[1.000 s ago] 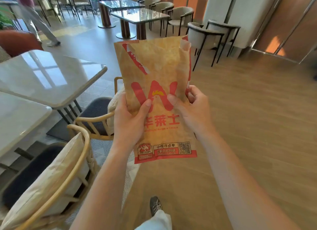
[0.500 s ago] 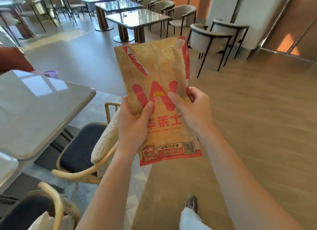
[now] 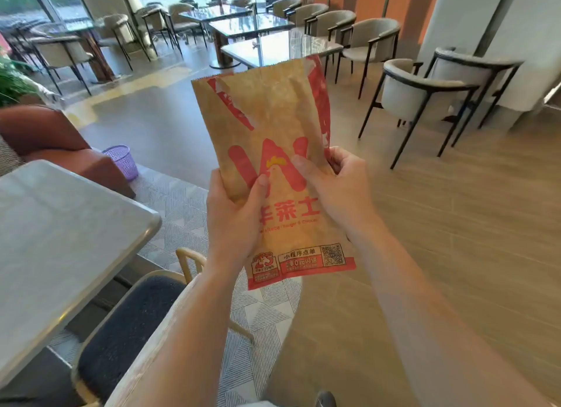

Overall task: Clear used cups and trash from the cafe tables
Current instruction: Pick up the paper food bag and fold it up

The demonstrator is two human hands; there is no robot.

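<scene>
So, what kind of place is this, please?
Most likely a cafe or fast-food dining room: rows of tables with grey armchairs, and a branded paper food bag held by the left hand and right hand.

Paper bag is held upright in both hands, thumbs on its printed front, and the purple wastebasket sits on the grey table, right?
Not quite: in the head view the purple wastebasket stands on the floor beside the brown sofa, not on the grey table. The rest holds: left hand and right hand hold the paper bag upright, thumbs on its printed front.
</scene>
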